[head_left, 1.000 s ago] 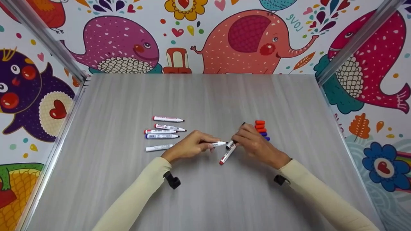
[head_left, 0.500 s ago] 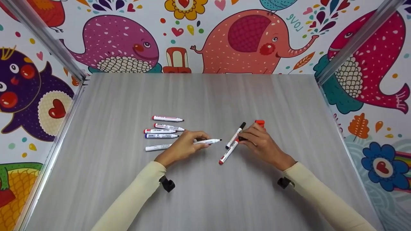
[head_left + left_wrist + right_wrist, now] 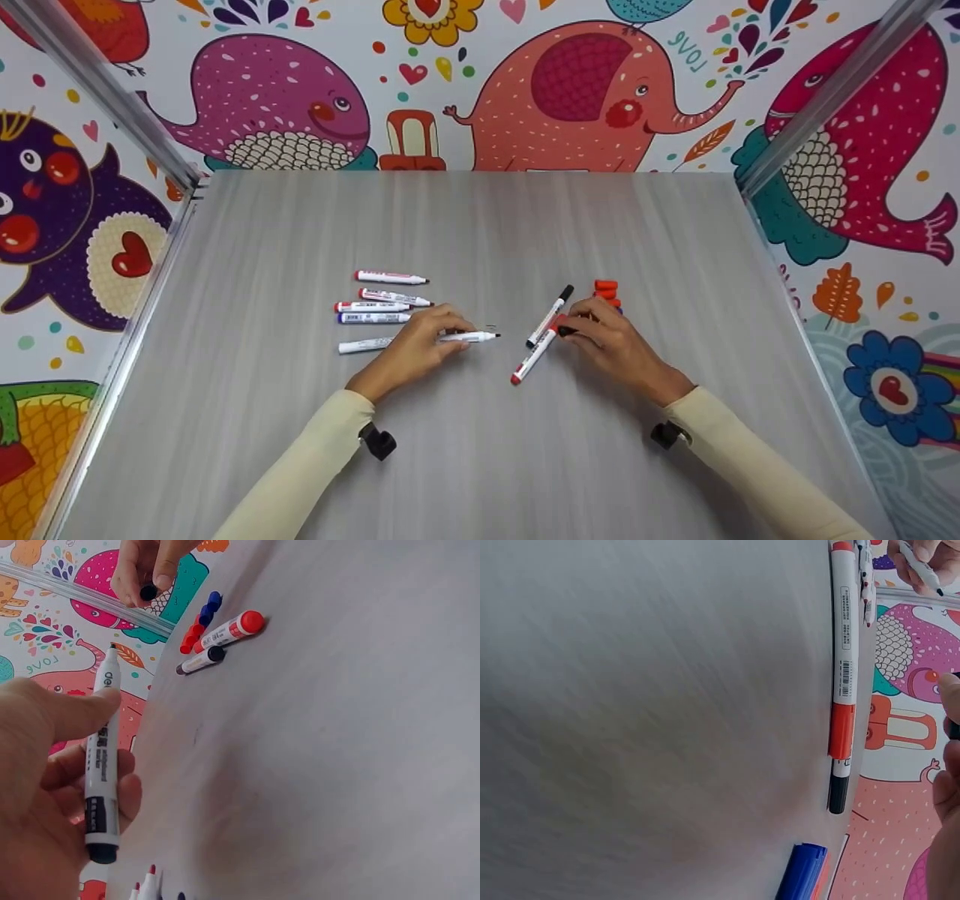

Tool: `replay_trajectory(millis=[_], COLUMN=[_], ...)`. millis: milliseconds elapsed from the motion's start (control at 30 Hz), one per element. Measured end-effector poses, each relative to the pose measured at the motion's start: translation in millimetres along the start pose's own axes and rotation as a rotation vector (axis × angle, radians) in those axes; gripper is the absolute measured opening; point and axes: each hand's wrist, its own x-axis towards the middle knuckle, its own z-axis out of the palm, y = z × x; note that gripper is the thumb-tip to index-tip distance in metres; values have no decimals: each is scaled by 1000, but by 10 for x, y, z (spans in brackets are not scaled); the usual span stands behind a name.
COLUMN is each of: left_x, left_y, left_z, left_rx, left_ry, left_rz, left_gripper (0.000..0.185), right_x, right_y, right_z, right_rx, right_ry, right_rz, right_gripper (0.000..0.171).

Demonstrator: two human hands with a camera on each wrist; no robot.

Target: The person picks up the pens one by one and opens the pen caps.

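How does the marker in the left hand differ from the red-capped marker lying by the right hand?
The marker in the left hand is uncapped, its black tip bare; the red-capped marker wears its cap. The first is gripped by the left hand and points right; the second lies free on the table, slanted, beside a black-capped marker. Both have white barrels of similar shape.
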Motion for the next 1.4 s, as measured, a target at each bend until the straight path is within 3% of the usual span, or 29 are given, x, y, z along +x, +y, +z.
replay_trajectory(millis=[467,867,1400], left_x=[-131,-194,-333], left_y=[-40,-54,-113], left_z=[-44,-50,-63], left_rx=[56,35,44], left_ry=[66,60,72], left_rz=[-6,-9,-31], left_gripper=[13,13,17], right_x=[-71,-174,-392], right_y=[3,26,57], right_z=[-27,-87,-117], right_rx=[-1,3,-25], right_ry=[31,48,39], right_rz=[33,48,82], right_gripper=[43,46,37])
